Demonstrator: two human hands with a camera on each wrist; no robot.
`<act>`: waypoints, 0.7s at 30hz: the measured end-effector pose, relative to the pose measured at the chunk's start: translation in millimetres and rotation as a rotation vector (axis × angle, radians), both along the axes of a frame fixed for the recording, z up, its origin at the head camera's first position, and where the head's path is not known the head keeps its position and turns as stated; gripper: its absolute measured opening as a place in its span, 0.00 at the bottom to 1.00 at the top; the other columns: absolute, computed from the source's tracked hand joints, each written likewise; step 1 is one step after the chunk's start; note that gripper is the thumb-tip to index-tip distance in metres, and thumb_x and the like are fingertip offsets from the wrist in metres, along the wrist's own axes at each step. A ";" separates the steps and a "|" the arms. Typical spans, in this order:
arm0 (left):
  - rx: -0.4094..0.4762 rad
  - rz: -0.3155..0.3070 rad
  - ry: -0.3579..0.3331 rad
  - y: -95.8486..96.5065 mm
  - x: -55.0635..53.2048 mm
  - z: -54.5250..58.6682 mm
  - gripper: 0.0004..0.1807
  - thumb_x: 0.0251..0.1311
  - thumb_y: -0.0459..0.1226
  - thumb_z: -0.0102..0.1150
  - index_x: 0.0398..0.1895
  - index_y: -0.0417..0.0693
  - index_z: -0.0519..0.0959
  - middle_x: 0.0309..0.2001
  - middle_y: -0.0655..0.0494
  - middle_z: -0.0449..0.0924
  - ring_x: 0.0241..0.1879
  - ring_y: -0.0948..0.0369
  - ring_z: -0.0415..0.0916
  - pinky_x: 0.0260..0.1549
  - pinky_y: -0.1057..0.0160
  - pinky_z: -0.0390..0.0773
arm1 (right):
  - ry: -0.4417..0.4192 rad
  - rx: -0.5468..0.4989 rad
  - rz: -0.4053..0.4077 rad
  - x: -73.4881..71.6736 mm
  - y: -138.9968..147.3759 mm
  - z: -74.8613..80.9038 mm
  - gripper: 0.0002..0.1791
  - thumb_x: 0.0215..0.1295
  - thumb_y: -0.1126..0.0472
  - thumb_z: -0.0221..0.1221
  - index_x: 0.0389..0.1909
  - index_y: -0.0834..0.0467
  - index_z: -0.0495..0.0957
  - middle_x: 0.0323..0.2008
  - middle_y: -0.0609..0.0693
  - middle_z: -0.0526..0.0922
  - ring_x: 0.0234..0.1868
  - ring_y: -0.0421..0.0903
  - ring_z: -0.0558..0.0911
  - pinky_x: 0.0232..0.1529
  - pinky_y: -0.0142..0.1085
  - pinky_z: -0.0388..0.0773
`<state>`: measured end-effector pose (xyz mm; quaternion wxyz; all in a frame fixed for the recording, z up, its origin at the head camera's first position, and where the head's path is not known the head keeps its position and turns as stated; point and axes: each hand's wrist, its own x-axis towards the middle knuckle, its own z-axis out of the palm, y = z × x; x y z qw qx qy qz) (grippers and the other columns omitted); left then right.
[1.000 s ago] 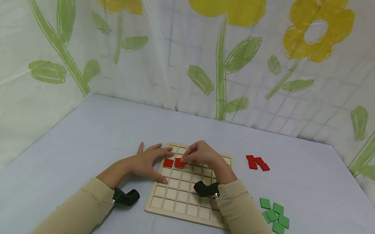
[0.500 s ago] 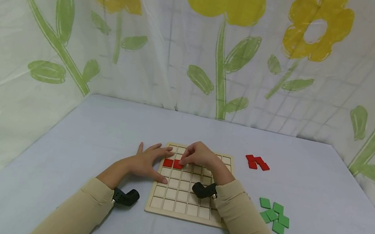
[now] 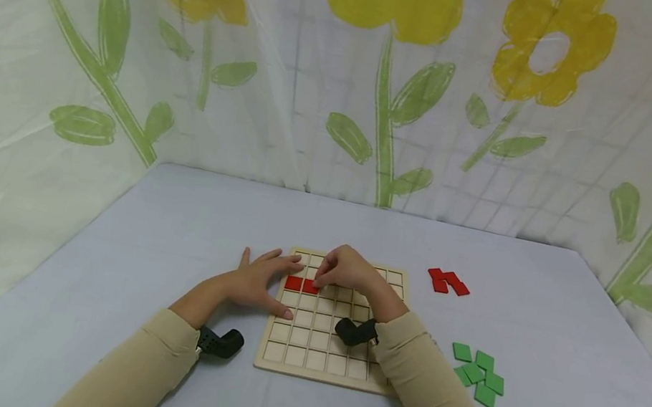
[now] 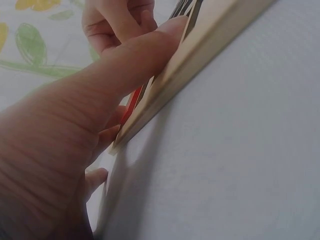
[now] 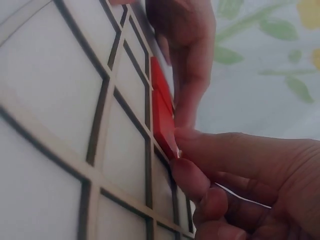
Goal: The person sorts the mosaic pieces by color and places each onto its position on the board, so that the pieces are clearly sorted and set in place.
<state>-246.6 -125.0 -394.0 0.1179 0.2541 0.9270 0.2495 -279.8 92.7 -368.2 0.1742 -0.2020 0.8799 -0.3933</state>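
Observation:
A square wooden grid board (image 3: 321, 377) lies on the table. Two flat red square tiles sit side by side in the third row from the top, at its left end: a left tile (image 3: 293, 283) and a right tile (image 3: 309, 287). My right hand (image 3: 347, 270) pinches the right tile by its edge with thumb and forefinger; the right wrist view shows the fingertips at the corner of this red tile (image 5: 164, 122). My left hand (image 3: 254, 282) rests with spread fingers over the board's left edge. Its thumb (image 4: 145, 55) lies on the wooden rim in the left wrist view.
Several red tiles (image 3: 447, 282) lie loosely grouped right of the board's far corner. Several green tiles (image 3: 477, 376) are scattered nearer, to the right of my right forearm. Behind the table hangs a flowered cloth (image 3: 295, 82). Each wrist wears a black camera (image 3: 354, 332).
The right red tile, slightly tilted and higher a second ago, has come down level beside the left one. My right hand followed it slightly left and down; my left hand has stayed put.

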 end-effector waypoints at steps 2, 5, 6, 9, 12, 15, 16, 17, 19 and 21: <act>0.002 -0.002 -0.003 0.3 0.1 0.1 0.49 0.41 0.60 0.68 0.68 0.56 0.61 0.74 0.58 0.49 0.74 0.49 0.35 0.61 0.32 0.20 | 0.008 0.021 -0.003 -0.2 3.4 1.9 0.04 0.52 0.64 0.67 0.26 0.62 0.83 0.22 0.47 0.83 0.25 0.41 0.76 0.30 0.29 0.73; 0.004 -0.005 -0.005 0.6 -0.2 0.1 0.49 0.41 0.60 0.68 0.68 0.56 0.61 0.74 0.58 0.49 0.74 0.48 0.34 0.61 0.31 0.20 | 0.012 0.032 -0.020 -0.9 10.9 5.0 0.04 0.53 0.63 0.66 0.27 0.61 0.84 0.23 0.48 0.83 0.27 0.43 0.77 0.32 0.31 0.73; 0.003 -0.005 -0.005 0.5 -0.4 0.1 0.49 0.41 0.60 0.68 0.69 0.56 0.61 0.74 0.58 0.49 0.74 0.48 0.34 0.61 0.32 0.19 | 0.011 0.031 -0.027 -1.0 13.8 6.0 0.04 0.53 0.63 0.66 0.27 0.61 0.84 0.23 0.48 0.83 0.27 0.44 0.77 0.32 0.32 0.74; 0.004 -0.005 0.002 0.1 -0.8 -0.2 0.50 0.41 0.60 0.68 0.69 0.57 0.61 0.74 0.58 0.49 0.74 0.48 0.34 0.61 0.32 0.20 | 0.003 0.023 -0.042 -0.4 22.5 7.8 0.05 0.53 0.63 0.66 0.28 0.61 0.84 0.24 0.49 0.83 0.28 0.45 0.78 0.34 0.33 0.75; 0.003 -0.005 0.011 -0.2 -1.4 -1.0 0.50 0.41 0.60 0.68 0.69 0.57 0.61 0.74 0.58 0.49 0.74 0.48 0.35 0.61 0.32 0.20 | -0.002 0.030 -0.050 1.2 30.9 7.9 0.05 0.53 0.62 0.66 0.28 0.61 0.84 0.25 0.48 0.84 0.29 0.44 0.79 0.34 0.33 0.76; 0.001 -0.004 0.016 -0.3 -1.8 -2.4 0.50 0.40 0.60 0.68 0.69 0.57 0.61 0.74 0.59 0.49 0.74 0.48 0.35 0.61 0.32 0.20 | -0.002 0.034 -0.057 2.3 40.7 7.5 0.06 0.54 0.61 0.66 0.29 0.60 0.84 0.27 0.48 0.84 0.30 0.43 0.79 0.36 0.34 0.76; 0.000 -0.003 0.017 -0.3 -1.9 -2.9 0.50 0.40 0.60 0.68 0.69 0.57 0.61 0.74 0.59 0.49 0.74 0.48 0.35 0.61 0.32 0.20 | 0.000 0.037 -0.061 2.3 44.3 7.5 0.06 0.54 0.60 0.66 0.30 0.59 0.84 0.28 0.48 0.84 0.31 0.43 0.79 0.37 0.34 0.76; -0.001 -0.002 0.017 -0.3 -1.9 -3.3 0.50 0.40 0.60 0.69 0.69 0.57 0.61 0.74 0.59 0.49 0.74 0.48 0.35 0.61 0.32 0.20 | 0.001 0.035 -0.065 2.2 48.3 7.7 0.06 0.55 0.60 0.66 0.30 0.59 0.84 0.29 0.49 0.84 0.32 0.43 0.79 0.38 0.35 0.76; 0.000 -0.002 0.018 -0.2 -1.9 -4.1 0.50 0.40 0.60 0.69 0.69 0.57 0.61 0.74 0.59 0.49 0.74 0.49 0.35 0.62 0.32 0.20 | 0.000 0.033 -0.079 2.0 56.2 8.5 0.07 0.55 0.58 0.65 0.32 0.58 0.84 0.31 0.49 0.84 0.34 0.43 0.79 0.40 0.37 0.77; 0.000 -0.002 0.021 -0.2 -1.9 -4.6 0.50 0.40 0.60 0.69 0.69 0.57 0.61 0.74 0.59 0.50 0.74 0.49 0.35 0.62 0.32 0.20 | 0.004 0.034 -0.088 2.0 64.3 10.4 0.09 0.56 0.56 0.65 0.34 0.57 0.84 0.34 0.49 0.84 0.37 0.43 0.80 0.42 0.38 0.77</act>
